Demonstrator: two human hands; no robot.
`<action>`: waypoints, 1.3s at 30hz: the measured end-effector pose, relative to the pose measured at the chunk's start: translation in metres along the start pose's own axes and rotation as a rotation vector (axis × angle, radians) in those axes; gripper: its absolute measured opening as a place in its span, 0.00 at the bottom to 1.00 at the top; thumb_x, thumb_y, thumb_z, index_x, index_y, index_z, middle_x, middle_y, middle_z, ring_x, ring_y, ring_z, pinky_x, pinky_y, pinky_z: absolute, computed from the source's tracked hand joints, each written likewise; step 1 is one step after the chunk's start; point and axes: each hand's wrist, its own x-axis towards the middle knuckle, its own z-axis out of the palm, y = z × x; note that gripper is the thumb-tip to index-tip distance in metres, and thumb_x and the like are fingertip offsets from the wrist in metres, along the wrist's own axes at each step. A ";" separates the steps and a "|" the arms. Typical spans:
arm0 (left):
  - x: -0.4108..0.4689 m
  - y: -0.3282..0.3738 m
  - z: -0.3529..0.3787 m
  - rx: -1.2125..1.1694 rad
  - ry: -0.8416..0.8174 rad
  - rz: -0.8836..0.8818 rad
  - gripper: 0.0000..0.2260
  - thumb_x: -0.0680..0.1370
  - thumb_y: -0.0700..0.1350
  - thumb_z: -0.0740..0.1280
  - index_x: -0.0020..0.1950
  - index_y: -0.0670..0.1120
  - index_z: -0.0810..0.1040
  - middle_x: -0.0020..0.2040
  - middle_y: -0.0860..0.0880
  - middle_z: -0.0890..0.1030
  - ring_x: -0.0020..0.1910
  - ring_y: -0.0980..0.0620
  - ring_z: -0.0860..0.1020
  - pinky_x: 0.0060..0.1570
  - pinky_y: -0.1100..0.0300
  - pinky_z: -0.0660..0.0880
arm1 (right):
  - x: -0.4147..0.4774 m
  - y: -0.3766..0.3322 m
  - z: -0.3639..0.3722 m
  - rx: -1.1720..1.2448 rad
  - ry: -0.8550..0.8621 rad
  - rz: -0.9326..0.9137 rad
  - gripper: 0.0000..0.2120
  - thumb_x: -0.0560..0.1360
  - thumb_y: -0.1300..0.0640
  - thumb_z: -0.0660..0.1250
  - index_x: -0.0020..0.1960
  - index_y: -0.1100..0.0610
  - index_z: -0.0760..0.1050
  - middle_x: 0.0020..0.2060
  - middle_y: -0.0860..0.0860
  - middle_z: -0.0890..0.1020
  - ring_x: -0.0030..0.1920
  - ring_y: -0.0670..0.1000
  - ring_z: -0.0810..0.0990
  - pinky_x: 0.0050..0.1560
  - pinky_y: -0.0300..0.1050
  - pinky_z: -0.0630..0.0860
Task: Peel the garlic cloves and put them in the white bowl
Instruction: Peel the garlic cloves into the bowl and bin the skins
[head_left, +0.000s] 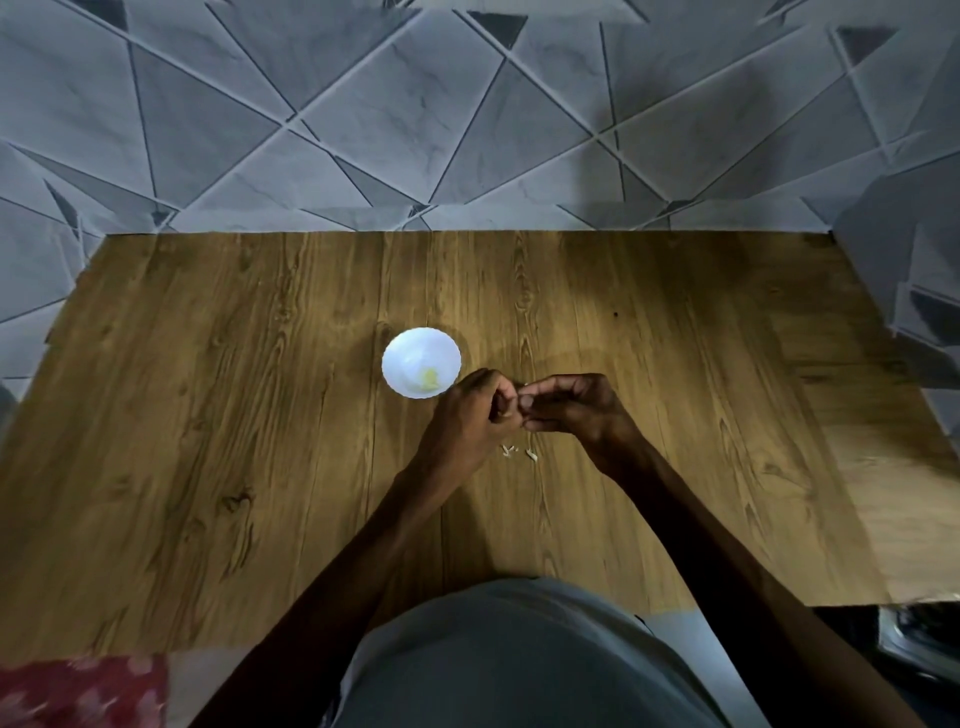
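Fingers (550, 387) of both hands curled, tips meeting on a small pale garlic piece (525, 385), mostly hidden. Far left, near edge: red patterned cloth (78, 691). White bowl (410, 353) on wooden table (234, 415), one yellowish peeled clove (430, 378) inside. Left hand (475, 410) at bowl's rim; touching or not, cannot tell. Peel scraps (519, 451) on table below fingertips. Right hand (571, 402) opposite.
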 end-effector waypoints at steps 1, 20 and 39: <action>0.000 0.000 0.000 -0.055 -0.013 -0.047 0.04 0.73 0.42 0.70 0.45 0.45 0.77 0.41 0.53 0.79 0.39 0.55 0.77 0.39 0.56 0.76 | 0.000 0.000 0.000 -0.008 -0.011 0.002 0.10 0.74 0.69 0.69 0.55 0.69 0.80 0.46 0.61 0.85 0.46 0.58 0.85 0.48 0.48 0.83; -0.005 -0.002 0.001 -0.694 -0.104 -0.513 0.06 0.79 0.39 0.66 0.44 0.44 0.79 0.31 0.48 0.77 0.30 0.54 0.73 0.32 0.63 0.71 | 0.002 0.007 0.003 0.064 0.002 0.118 0.11 0.75 0.64 0.70 0.57 0.65 0.80 0.48 0.63 0.85 0.46 0.54 0.84 0.50 0.45 0.82; -0.016 -0.044 0.035 -0.040 -0.235 -0.514 0.05 0.71 0.43 0.76 0.44 0.48 0.83 0.42 0.51 0.84 0.41 0.56 0.81 0.39 0.64 0.76 | 0.001 0.049 -0.012 -0.147 0.141 0.190 0.07 0.78 0.65 0.67 0.54 0.63 0.82 0.47 0.60 0.84 0.49 0.58 0.84 0.51 0.50 0.82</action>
